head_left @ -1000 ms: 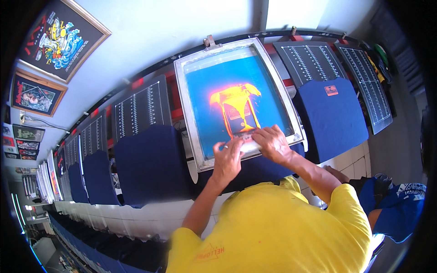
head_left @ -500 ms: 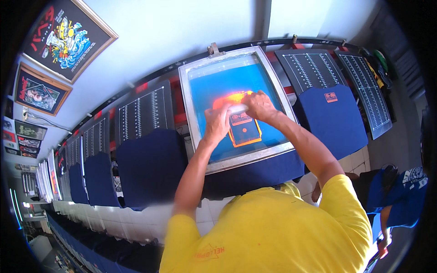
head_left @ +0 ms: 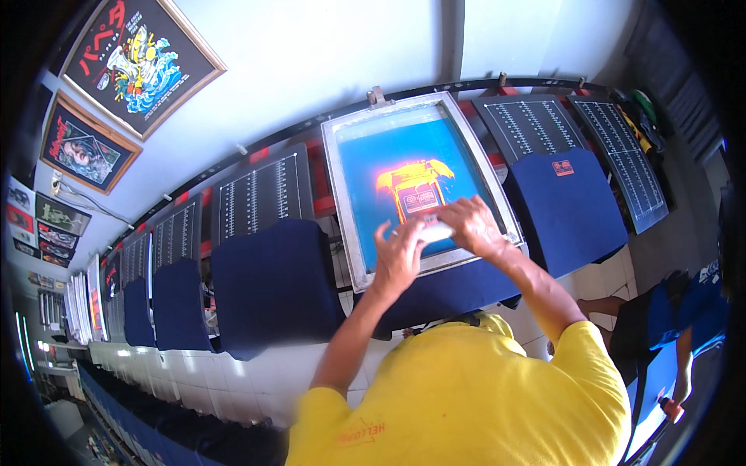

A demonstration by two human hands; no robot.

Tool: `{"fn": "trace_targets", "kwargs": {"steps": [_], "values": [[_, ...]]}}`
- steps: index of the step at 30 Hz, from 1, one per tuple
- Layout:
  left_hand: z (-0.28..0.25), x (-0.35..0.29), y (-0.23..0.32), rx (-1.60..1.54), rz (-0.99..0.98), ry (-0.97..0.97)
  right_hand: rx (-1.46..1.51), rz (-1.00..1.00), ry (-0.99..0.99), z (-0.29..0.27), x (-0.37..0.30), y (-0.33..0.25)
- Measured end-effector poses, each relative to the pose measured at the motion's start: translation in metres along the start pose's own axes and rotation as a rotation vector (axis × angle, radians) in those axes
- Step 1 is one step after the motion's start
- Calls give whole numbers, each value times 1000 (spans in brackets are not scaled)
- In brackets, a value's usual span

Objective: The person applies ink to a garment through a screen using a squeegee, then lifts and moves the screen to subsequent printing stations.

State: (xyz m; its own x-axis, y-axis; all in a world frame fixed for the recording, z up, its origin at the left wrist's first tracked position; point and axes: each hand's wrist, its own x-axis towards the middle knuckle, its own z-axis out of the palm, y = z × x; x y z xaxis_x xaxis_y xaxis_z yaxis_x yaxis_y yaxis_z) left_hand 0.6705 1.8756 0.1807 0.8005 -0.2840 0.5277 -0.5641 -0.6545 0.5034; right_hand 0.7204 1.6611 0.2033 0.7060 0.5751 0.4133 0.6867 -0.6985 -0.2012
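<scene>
A silk-screen frame with a pale metal border and blue mesh lies over a navy cloth. My left hand and my right hand grip the two ends of a squeegee with a pale handle, low on the mesh near the frame's front edge. The squeegee's blade is mostly hidden by the hands. Bright orange ink lies on the mesh beyond it, around a rectangular stencil design that shows partly past the handle.
To the right, a navy shirt with a small orange print covers a black marked board. More boards with navy shirts line up to the left. At the right, a person in blue stands close, holding something red. Framed posters hang on the wall.
Both hands have drawn the squeegee toward me, from mid-screen to near the front edge. Orange ink now shows uncovered at the far side. The person at right has shifted slightly.
</scene>
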Motion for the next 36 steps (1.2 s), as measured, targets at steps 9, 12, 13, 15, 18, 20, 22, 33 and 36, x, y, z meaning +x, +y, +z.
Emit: {"fn": "trace_targets", "kwargs": {"steps": [9,12,13,15,18,20,22,33,36], "values": [[-24,-125,69,-6,-8,-152,12,31,-158,-19,-114,-105],[25,-148,83,-11,-10,-166,84,56,-170,-4,-167,-81],[29,-146,92,-16,-13,-173,99,62,-179,-15,-172,-79],[42,-139,108,-62,-35,-170,150,59,-181,-36,-185,-66],[35,-119,108,-111,-78,-97,239,265,-84,-55,-191,-41],[21,-104,89,-37,-191,66,159,365,111,-62,-179,-10],[-5,-78,66,68,-374,86,9,418,297,-76,-158,29],[36,13,-111,-11,-823,34,90,917,123,26,-56,195],[39,20,-160,-69,-796,109,152,942,105,41,-22,202]]}}
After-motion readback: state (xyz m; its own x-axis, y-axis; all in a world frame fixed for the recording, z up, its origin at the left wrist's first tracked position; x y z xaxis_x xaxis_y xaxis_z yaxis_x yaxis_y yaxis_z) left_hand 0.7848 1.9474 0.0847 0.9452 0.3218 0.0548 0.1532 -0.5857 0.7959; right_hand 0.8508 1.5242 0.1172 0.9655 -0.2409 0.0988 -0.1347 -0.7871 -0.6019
